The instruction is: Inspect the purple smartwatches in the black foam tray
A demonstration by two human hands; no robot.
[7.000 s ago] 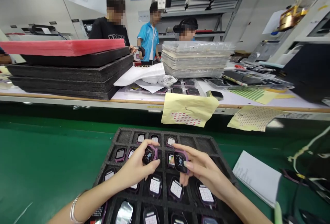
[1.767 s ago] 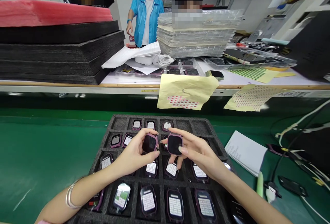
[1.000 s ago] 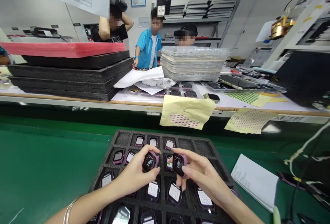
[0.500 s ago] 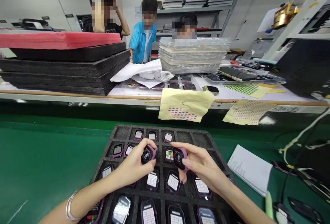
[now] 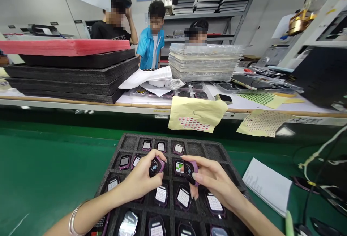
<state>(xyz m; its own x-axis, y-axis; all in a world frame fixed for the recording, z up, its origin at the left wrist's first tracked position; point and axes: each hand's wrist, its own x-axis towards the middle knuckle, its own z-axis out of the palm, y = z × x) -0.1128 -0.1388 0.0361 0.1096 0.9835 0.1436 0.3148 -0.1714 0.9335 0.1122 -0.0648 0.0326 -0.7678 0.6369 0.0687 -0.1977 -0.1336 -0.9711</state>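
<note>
My left hand [image 5: 148, 172] is closed around a purple smartwatch case [image 5: 155, 166] with a lit dark screen. In my right hand [image 5: 210, 174], thumb and fingers grip a second purple smartwatch case [image 5: 190, 172], its dark face also lit. Both are held over a black foam tray [image 5: 116, 158] divided into square compartments. Several more watch cases sit in it, many with white grid screens, such as one watch [image 5: 183, 197] below my right hand. Some compartments at the tray's far right hold nothing visible. My forearms cover part of the tray.
The tray rests on a green surface [image 5: 54, 163]. A white notepad [image 5: 267, 183] and dark cables lie to the right. On the bench behind are black foam trays [image 5: 67, 84], a stack of clear plastic trays [image 5: 204, 62] and yellow sticker sheets [image 5: 196, 113]. Several people are beyond the bench.
The view has shifted slightly, so the scene sits a little lower and to the right. Both hands keep their watches in nearly the same place. A person at the back left has moved their head slightly.
</note>
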